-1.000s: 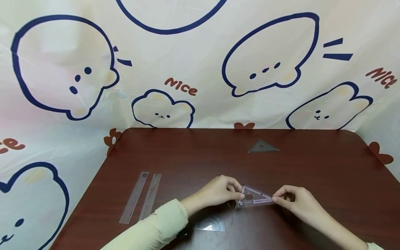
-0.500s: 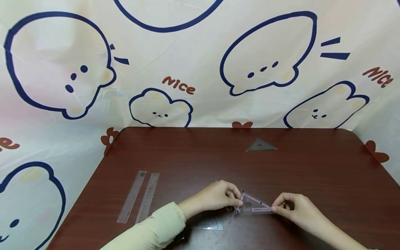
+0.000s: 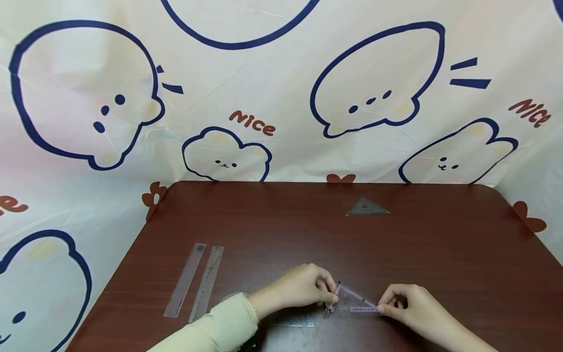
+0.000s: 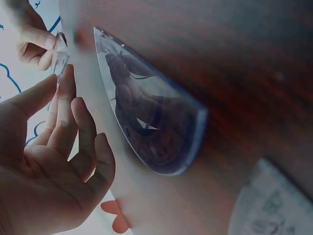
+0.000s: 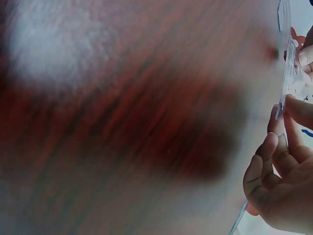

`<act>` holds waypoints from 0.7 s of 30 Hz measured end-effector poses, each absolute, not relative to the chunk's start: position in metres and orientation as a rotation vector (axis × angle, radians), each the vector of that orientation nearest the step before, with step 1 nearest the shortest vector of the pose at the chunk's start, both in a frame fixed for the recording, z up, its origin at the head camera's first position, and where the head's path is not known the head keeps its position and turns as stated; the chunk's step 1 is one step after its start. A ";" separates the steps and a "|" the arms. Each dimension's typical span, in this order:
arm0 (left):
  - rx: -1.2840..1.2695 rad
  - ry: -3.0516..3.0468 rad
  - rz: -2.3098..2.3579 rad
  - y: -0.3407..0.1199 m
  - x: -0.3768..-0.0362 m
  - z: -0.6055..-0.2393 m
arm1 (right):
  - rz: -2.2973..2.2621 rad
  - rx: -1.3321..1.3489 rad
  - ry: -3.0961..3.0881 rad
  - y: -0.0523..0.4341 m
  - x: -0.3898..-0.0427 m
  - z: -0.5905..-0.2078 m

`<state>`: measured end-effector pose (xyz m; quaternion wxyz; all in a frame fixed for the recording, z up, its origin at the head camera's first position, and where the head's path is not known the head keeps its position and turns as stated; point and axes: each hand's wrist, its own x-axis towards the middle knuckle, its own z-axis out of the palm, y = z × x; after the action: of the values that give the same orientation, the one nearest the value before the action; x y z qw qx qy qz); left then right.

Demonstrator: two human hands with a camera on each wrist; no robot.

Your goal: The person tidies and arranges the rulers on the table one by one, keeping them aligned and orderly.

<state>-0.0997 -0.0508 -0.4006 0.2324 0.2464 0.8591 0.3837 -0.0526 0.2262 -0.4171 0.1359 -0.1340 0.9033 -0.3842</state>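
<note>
- Pinching the clear set square [image 3: 355, 303] with the left hand [image 3: 305, 284], clamping its short edge between thumb and fingertips, leaving the other fingers loosely bent.
- Clamping the opposite, narrow corner between thumb and forefinger of the right hand [image 3: 409, 304].
- Holding the set square tilted, seemingly clear of the reddish-brown table [image 3: 462, 234], just to the right of the protractor [image 3: 301, 321].
- Best gripping lightly at the edges, moving both hands as one and avoiding any bending of the thin plastic.
- If lowering, best levelling the tilted face first and steering away from the protractor, partly blocked from view by the left sleeve [image 3: 230, 318].
</note>
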 end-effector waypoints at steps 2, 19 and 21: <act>0.694 2.389 1.011 -0.052 -0.098 -0.400 | -1.100 -0.405 2.613 0.225 -0.052 -0.418; 0.756 2.520 0.816 -0.053 -0.092 -0.401 | -1.046 -0.543 2.633 0.220 -0.053 -0.422; 0.760 2.529 0.798 -0.054 -0.092 -0.401 | -1.046 -0.565 2.636 0.220 -0.053 -0.423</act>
<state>-0.0916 -0.0536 -0.4011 0.1901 0.2704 0.9001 0.2839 -0.0527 0.2202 -0.4230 0.1246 -0.1939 0.9045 -0.3588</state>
